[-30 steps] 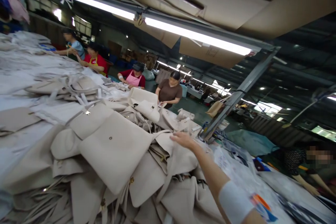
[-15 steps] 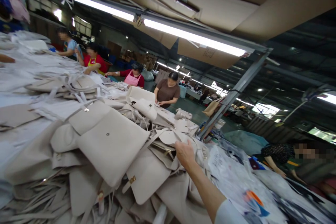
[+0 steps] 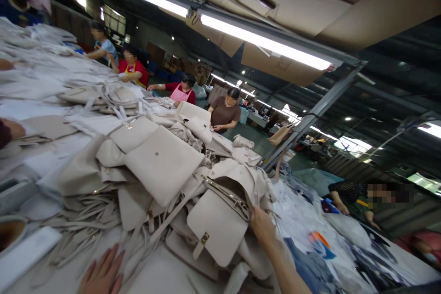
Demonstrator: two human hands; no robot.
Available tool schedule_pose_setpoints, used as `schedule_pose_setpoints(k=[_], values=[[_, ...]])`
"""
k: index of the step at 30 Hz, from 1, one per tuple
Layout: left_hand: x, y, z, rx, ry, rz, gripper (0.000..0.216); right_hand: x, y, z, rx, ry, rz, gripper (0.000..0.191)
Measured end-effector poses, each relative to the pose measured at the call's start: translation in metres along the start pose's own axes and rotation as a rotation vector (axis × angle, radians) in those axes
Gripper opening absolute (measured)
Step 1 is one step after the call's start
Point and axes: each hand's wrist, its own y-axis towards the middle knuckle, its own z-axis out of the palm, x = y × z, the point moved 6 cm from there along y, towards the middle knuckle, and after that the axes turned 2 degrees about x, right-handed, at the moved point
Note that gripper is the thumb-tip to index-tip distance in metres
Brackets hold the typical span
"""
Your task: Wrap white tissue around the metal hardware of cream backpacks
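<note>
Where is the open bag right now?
In the head view, the open bag lies just right of centre, low on the heap, with the right hand's fingers at its right edge.

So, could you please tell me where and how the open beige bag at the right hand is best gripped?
I'd pinch the beige bag by the right end of its mouth rim, coming from the right, where the right hand is: the gaping mouth offers a free edge there, while the gold clasp sits lower left, away from it.

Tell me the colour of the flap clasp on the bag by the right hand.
Gold; the clasp shows best in the head view.
</note>
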Motion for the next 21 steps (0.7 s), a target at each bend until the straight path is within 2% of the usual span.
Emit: schedule_pose_setpoints(k=[3,7,9,11,13,14,16,19,21], values=[[-0.007,-0.004,-0.012,-0.022,0.016,0.017,0.054,0.012,-0.016,0.000,0.018,0.078,-0.058,0.034],[-0.014,-0.005,-0.020,-0.057,0.073,0.027,0.055,0.019,-0.042,-0.017,0.030,0.169,-0.177,0.040],[-0.016,-0.005,-0.022,-0.065,0.081,0.036,0.054,0.024,-0.066,-0.023,0.075,0.196,-0.299,0.042],[-0.017,-0.005,-0.024,-0.059,0.074,0.039,0.055,0.032,-0.095,-0.019,0.159,0.162,-0.469,0.059],[-0.017,-0.005,-0.025,-0.053,0.077,0.036,0.055,0.033,-0.120,-0.007,0.205,0.045,-0.546,0.083],[-0.017,-0.005,-0.025,-0.052,0.088,0.033,0.055,0.029,-0.127,-0.001,0.189,-0.026,-0.522,0.091],[-0.016,-0.004,-0.023,-0.044,0.119,0.027,0.056,0.018,-0.129,0.009,0.124,-0.112,-0.416,0.089],[-0.013,-0.003,-0.016,-0.037,0.143,0.030,0.057,-0.003,-0.111,0.011,0.073,-0.046,-0.316,0.070],[-0.010,-0.001,-0.009,-0.054,0.132,0.035,0.059,-0.018,-0.092,0.000,0.048,0.015,-0.275,0.056]])
